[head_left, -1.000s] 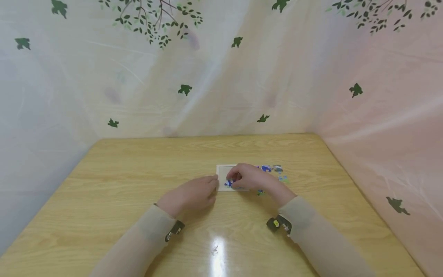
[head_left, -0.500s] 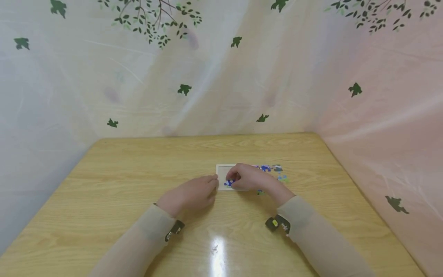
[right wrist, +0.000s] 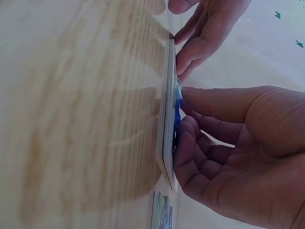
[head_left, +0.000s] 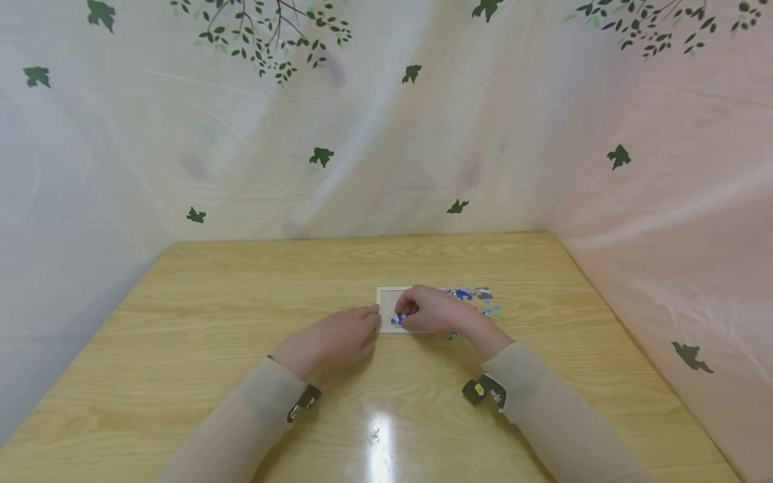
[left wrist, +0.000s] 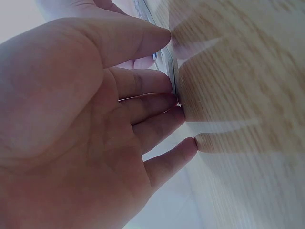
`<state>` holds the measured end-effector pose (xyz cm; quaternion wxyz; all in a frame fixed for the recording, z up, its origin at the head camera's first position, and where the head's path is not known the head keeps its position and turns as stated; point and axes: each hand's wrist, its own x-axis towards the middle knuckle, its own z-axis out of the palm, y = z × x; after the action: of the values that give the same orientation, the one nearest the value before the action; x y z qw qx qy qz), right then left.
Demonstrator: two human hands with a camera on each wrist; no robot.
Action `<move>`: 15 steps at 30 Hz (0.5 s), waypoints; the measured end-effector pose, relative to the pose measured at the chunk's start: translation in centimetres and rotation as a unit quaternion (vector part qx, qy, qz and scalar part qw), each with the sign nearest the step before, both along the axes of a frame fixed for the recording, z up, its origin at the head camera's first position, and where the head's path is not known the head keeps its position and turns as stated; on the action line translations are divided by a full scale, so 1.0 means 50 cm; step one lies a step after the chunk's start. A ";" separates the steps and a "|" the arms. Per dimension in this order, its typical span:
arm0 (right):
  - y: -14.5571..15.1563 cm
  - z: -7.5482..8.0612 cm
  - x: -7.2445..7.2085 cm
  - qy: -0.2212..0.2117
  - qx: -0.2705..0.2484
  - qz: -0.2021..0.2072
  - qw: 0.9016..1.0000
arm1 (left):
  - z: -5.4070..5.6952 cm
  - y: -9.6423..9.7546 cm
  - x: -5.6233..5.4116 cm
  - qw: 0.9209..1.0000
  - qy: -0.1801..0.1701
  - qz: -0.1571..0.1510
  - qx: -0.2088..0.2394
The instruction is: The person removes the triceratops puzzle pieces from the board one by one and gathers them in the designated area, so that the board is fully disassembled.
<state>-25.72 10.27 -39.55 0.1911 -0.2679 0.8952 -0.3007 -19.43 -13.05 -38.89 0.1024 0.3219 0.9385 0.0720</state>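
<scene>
A white-rimmed puzzle tray lies flat on the table, with a few blue and white jigsaw pieces in its near part. My right hand reaches over the tray. Between its thumb and curled fingers it pinches a blue puzzle piece, low against the tray in the right wrist view. My left hand rests at the tray's left edge; in the left wrist view its fingers are extended, their tips touching the table and tray side. The right hand hides much of the tray.
Several loose jigsaw pieces lie right of the tray, some partly behind the right forearm. The wooden table meets a pale curtain with leaf prints at the back and sides. Both wrists carry small black cameras.
Both hands stay almost in place. The right fingers shift very slightly over the blue piece in the tray; the tray and loose pieces do not visibly move.
</scene>
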 end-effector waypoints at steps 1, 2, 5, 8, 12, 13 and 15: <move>0.000 0.000 0.000 -0.001 -0.003 0.000 1.000 | -0.001 0.000 0.000 1.000 0.000 0.000 0.000; 0.000 0.000 -0.001 -0.001 -0.006 0.000 1.000 | -0.001 0.000 0.000 1.000 -0.001 0.000 0.001; -0.001 -0.001 0.000 -0.003 -0.014 -0.003 1.000 | -0.002 0.000 0.000 1.000 -0.003 0.002 0.002; -0.002 -0.001 0.002 -0.007 -0.020 -0.007 1.000 | -0.001 -0.002 0.000 1.000 -0.003 0.000 0.005; -0.002 -0.001 0.005 -0.009 -0.025 -0.010 1.000 | -0.011 -0.008 -0.006 1.000 0.009 -0.015 0.013; -0.002 -0.001 0.005 -0.010 -0.027 -0.010 1.000 | -0.011 -0.008 -0.006 1.000 0.010 -0.016 0.015; -0.001 -0.001 0.006 -0.012 -0.034 -0.008 0.999 | -0.011 -0.008 -0.006 1.000 0.010 -0.017 0.016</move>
<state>-25.44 10.20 -39.61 0.1897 -0.2632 0.8844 -0.3356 -19.75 -13.47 -39.42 0.0889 0.3405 0.9325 0.0816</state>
